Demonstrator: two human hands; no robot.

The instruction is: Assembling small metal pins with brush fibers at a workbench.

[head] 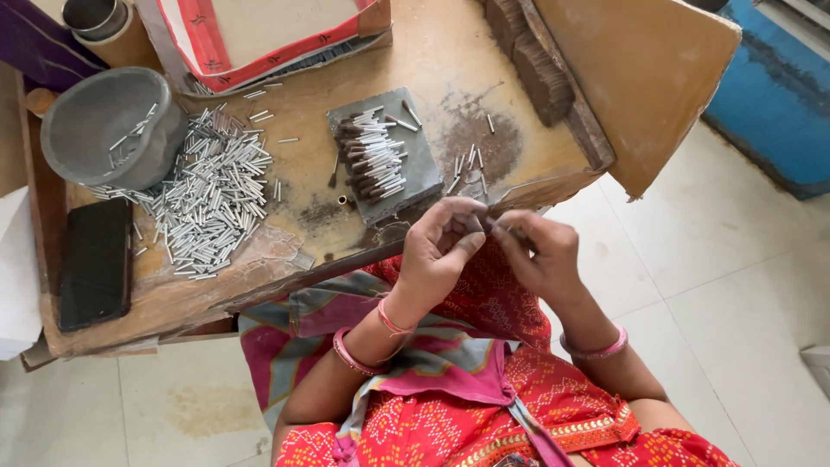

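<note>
At far left on the wooden bench (259,259) I see a black phone (95,262) lying flat, with a grey bowl (108,125) above it holding a few silver tubes. Just beside the bowl spreads a loose heap of silver tubes (212,195). Farther right, a grey slab (385,156) carries a stack of brown-tipped sticks (372,157). Below the bench edge, my left hand (441,251) is curled shut, pinching a small dark stick (478,225) at the fingertips; my right hand (538,251) meets it, fingers closed on the same piece. Both hands sit above a red patterned garment (484,406).
</note>
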